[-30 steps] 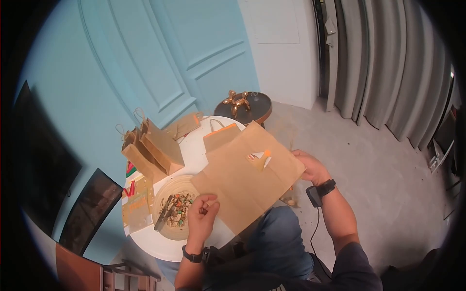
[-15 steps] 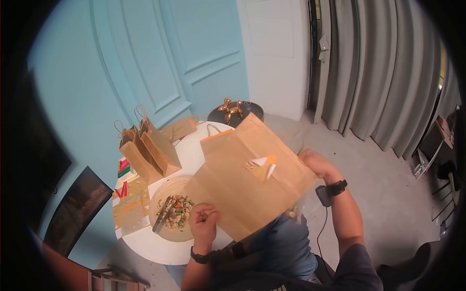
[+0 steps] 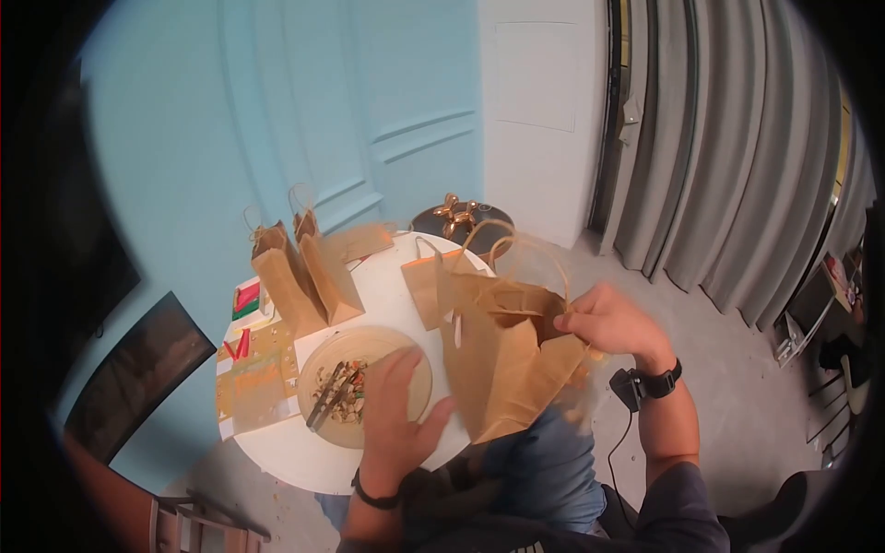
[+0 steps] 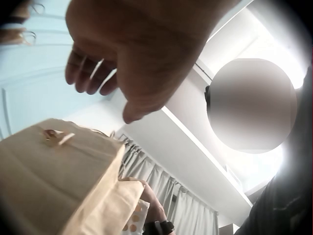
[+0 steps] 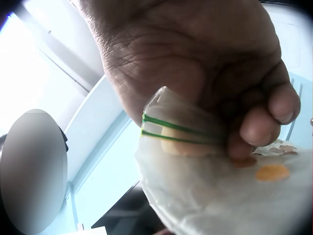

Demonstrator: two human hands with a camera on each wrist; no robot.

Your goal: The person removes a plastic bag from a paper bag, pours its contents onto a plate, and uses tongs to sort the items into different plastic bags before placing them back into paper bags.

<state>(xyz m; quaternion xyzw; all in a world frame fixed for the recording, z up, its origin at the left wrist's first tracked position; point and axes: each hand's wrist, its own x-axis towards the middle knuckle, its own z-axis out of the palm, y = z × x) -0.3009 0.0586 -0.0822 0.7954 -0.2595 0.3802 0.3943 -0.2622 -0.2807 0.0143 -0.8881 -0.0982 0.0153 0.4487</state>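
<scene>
My right hand (image 3: 613, 323) grips the rim of a brown paper bag (image 3: 484, 369) with twisted paper handles, its thumb over the edge. The bag's mouth gapes upward. In the right wrist view, the same hand's curled fingers also hold a clear zip-lock bag (image 5: 195, 196) with green seal lines and orange dots; it hangs beside the paper bag in the head view. My left hand (image 3: 401, 419) is spread, apart from the paper bag and above the plate. A small white and orange tag (image 4: 59, 137) shows on the bag's side in the left wrist view.
A round plate (image 3: 415, 392) of mixed small pieces, with tongs (image 3: 327, 396) across it, sits on the white table (image 3: 277, 461). Two upright paper bags (image 3: 313, 276) and a flat orange-edged one (image 3: 419, 281) stand behind. A dark side table (image 3: 433, 221) carries a copper balloon-dog figure (image 3: 454, 214).
The paper bag has turned from its broad face to show its open mouth and handles. My left hand has left the bag's edge and its fingers have spread. My right hand keeps its grip.
</scene>
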